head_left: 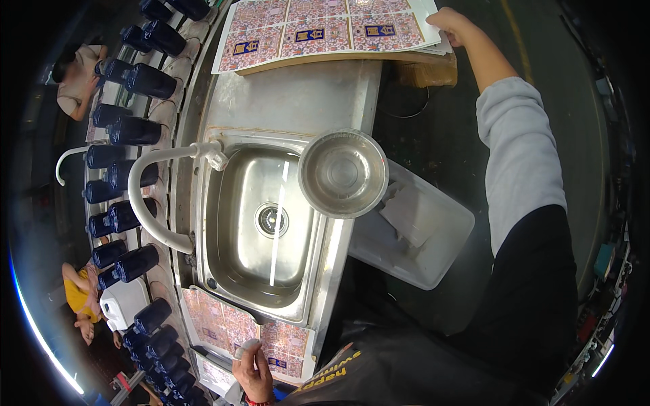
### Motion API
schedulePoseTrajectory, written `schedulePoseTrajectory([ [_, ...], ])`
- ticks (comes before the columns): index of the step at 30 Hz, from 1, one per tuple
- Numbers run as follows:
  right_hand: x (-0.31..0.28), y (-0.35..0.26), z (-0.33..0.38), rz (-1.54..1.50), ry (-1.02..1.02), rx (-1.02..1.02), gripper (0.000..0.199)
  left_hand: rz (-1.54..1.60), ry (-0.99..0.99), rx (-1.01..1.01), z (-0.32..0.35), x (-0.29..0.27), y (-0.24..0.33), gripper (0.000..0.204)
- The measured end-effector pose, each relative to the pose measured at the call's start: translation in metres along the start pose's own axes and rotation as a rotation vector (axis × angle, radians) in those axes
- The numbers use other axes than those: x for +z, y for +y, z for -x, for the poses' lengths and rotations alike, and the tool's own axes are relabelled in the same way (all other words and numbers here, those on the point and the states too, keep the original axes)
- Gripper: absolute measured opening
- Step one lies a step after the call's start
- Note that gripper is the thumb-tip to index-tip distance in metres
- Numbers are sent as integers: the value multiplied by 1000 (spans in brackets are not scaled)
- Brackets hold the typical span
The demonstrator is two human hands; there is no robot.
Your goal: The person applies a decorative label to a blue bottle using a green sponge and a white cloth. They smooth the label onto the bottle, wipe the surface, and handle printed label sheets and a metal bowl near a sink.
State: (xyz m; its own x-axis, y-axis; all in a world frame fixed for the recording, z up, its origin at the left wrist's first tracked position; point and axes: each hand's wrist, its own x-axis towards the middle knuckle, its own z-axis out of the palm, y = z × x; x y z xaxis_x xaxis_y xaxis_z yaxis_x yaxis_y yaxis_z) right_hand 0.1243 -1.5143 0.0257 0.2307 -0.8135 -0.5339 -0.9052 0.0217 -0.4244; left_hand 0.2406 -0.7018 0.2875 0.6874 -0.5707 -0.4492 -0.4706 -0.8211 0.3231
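The right hand (452, 24) is stretched far out, its fingers curled down on the right edge of the far sheets (325, 30), a stack of patterned label sheets; whether it pinches the top sheet or only presses on it is hard to tell. The left hand (252, 369) is near the body at the bottom, fingers loosely bent, with a pale fingertip cover, touching the near sheet (233, 328), which has the same pink and blue pattern. So the two hands are well apart, one far and one near. The far sheets lie on a wooden board (352, 62) at the far end of a metal counter (298, 98). Between the two lots of sheets is a steel sink (230, 243) with a drain in the middle. A round steel bowl (343, 173) sits on the sink's right rim. A white bent tap (145, 196) curves over the sink's left side. Right of the sink, lower down, is a clear plastic tub (433, 250). On the left, rows of dark blue bottles (132, 132) run from far to near, and two other people are beyond them.
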Motion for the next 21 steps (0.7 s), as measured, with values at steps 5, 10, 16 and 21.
schedulePoseTrajectory([
  [5,-1,-15,12,-55,93,-43,38,1,5,6,5,0,-6,20],
  [10,-5,-34,27,-345,171,-28,34,-10,3,9,8,-2,-9,20],
  [16,-3,-15,31,-773,-229,209,45,13,22,16,16,-4,-20,19],
  [21,-29,-25,30,-771,-123,-26,45,77,52,72,21,-3,-33,19],
])
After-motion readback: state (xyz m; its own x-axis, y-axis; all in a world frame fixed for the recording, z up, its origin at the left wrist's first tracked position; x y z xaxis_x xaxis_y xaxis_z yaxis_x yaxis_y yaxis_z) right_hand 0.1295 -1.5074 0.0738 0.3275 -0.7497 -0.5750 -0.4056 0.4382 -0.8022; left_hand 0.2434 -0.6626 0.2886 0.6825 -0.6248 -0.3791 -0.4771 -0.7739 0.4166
